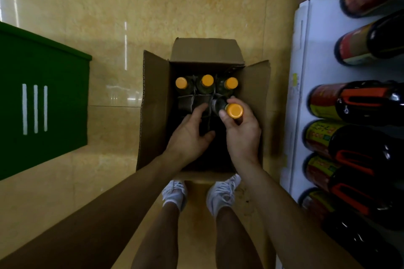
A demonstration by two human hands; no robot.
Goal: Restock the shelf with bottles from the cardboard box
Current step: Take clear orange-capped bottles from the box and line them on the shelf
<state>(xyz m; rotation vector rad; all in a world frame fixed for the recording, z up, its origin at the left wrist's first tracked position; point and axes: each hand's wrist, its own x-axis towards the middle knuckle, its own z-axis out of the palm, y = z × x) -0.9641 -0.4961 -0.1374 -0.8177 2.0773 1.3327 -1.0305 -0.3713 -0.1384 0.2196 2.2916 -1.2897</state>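
An open cardboard box (156, 102) stands on the floor in front of my feet, flaps spread. Three dark bottles with orange caps (207, 81) stand in its far row between cardboard dividers. My right hand (241, 131) grips the neck of a fourth orange-capped bottle (234, 110), which is tilted and raised above the others at the box's right side. My left hand (189, 135) reaches into the box with fingers extended, touching the cardboard divider (192, 102). The white shelf (306, 85) runs along the right edge.
Large dark bottles (358, 102) with red and yellow labels lie in a row on the shelf at right. A green bin (43, 102) with white stripes stands on the tiled floor at left. My white shoes (220, 194) are right behind the box.
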